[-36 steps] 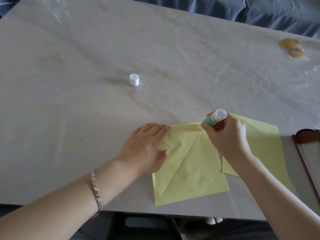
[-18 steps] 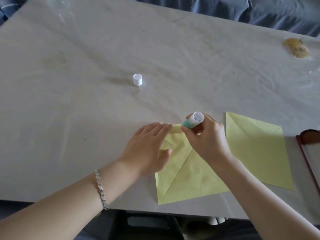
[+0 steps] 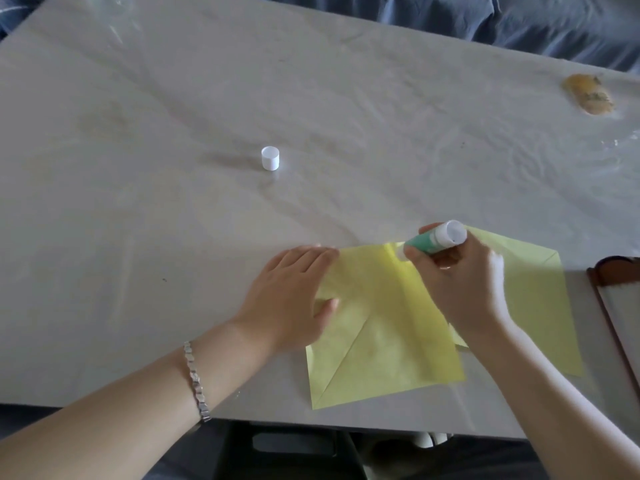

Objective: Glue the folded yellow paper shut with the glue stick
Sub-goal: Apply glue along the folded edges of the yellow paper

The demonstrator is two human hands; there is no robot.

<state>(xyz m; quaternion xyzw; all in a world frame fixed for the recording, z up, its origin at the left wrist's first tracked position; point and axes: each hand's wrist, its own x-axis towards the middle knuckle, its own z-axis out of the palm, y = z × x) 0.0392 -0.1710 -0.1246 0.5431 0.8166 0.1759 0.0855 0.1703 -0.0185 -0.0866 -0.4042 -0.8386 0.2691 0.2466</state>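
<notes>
Evidently the gluing itself is in hand: the glue stick (image 3: 433,241), green-bodied with its white base turned up toward the camera, is tilted with its working end down on the folded yellow paper (image 3: 381,341), close to that paper's far edge beside a narrow raised crease. The right hand (image 3: 464,289) grips the stick, fingers and thumb curled round its barrel. The left hand (image 3: 294,296) lies flat, fingers straight and together, pressing the paper's left part down onto the surface (image 3: 138,220) near its front edge. Whether glue has gone on along the whole seam I cannot tell. The next move, as I judge it, calls for drawing the stick along the flap with light, even pressure while the flat hand pins the sheet, then pressing the flap closed. The stick's white cap (image 3: 270,158) stands well apart, farther back; a second yellow sheet (image 3: 536,306) lies just to the right, partly hidden behind the right hand.
</notes>
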